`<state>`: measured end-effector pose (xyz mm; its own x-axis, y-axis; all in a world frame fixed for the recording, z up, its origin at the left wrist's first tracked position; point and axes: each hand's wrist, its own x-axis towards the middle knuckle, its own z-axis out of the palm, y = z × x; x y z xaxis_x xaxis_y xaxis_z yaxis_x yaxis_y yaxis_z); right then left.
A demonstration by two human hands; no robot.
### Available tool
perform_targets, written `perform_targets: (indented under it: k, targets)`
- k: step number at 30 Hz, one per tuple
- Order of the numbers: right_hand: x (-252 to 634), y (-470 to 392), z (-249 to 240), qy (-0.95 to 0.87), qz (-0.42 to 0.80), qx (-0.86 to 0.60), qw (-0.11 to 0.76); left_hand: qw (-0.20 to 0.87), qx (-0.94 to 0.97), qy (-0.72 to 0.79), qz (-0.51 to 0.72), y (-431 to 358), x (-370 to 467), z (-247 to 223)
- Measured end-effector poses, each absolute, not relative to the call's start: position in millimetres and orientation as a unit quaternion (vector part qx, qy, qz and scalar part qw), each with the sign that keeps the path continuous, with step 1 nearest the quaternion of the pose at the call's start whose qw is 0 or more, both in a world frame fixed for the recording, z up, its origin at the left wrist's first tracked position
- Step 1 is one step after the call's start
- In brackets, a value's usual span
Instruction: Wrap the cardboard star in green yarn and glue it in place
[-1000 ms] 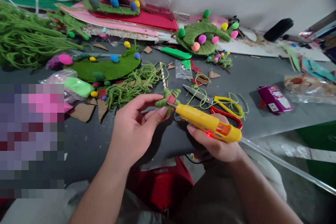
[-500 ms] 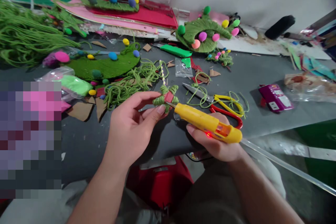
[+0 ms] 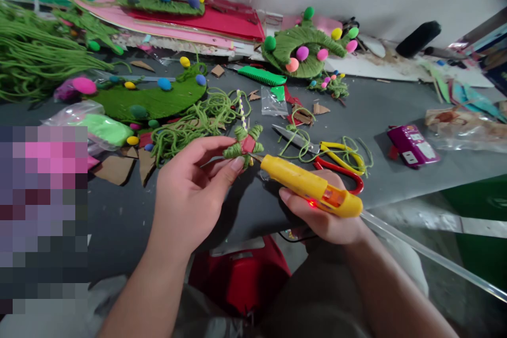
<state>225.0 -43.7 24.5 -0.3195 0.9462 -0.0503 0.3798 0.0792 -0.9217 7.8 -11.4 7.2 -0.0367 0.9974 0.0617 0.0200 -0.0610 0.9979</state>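
My left hand (image 3: pixel 198 190) pinches a small star (image 3: pixel 248 143) wrapped in green yarn, with a red centre, between thumb and fingers. A thin patterned stick (image 3: pixel 241 108) extends up from behind the star. My right hand (image 3: pixel 320 211) is wrapped round a yellow glue gun (image 3: pixel 309 182), whose red light is lit and whose metal tip points at the star's lower right side. A clear glue stick (image 3: pixel 428 251) runs out of the gun's rear. Scissors (image 3: pixel 332 156) with yellow and red handles lie open just beyond my right hand.
Loose green yarn (image 3: pixel 194 121), cardboard scraps (image 3: pixel 114 169) and a green crescent with pompoms (image 3: pixel 146 97) lie on the left. Behind are a green cutter (image 3: pixel 261 75) and a round yarn wreath (image 3: pixel 304 58). A purple packet (image 3: pixel 414 145) sits at right.
The star and my left hand have shifted slightly left, leaving a slightly wider gap to the gun's tip. The whole view has also shifted a little. Both holds are unchanged.
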Motion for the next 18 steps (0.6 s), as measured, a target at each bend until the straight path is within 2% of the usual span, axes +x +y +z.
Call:
perform_targets:
  k: [18]
  targets:
    - [228.9,-45.7,20.8,-0.665,0.424,-0.546,0.284,0.452,0.514,0.512,0.519,-12.4,5.8,7.2]
